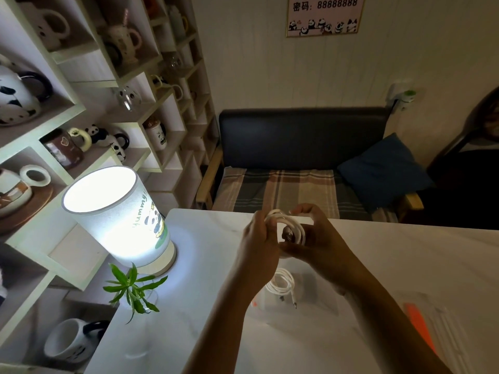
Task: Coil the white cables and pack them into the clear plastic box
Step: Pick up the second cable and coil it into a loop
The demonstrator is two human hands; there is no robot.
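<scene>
Both hands are raised above the tabletop point(405, 265) at the centre of the frame, closed around one coiled white cable point(293, 225). Left hand point(258, 240): fingers curled onto the left side of the coil, back of the hand toward the camera. Right hand point(317, 238): thumb and fingers pinch the right and lower sides of the coil, with the index finger arched over its top. The loops stand roughly upright between the two hands, and a dark connector end shows inside the ring.

Directly below the hands, in the lower centre of the frame, the clear plastic box point(318, 300) rests on the tabletop. A second white cable point(282, 283) lies inside it, loosely coiled, with a plug end pointing toward the lower edge of the frame. The held coil is clear of the box and does not touch it.

At the lower right, a transparent lid point(432, 327) with an orange strip lies flat on the tabletop, apart from the box.

At the left edge of the tabletop stand a lit cylindrical lamp point(118, 211) and, just in front of it, a small green plant point(132, 287) in a glass vessel. Both are well apart from the hands.
</scene>
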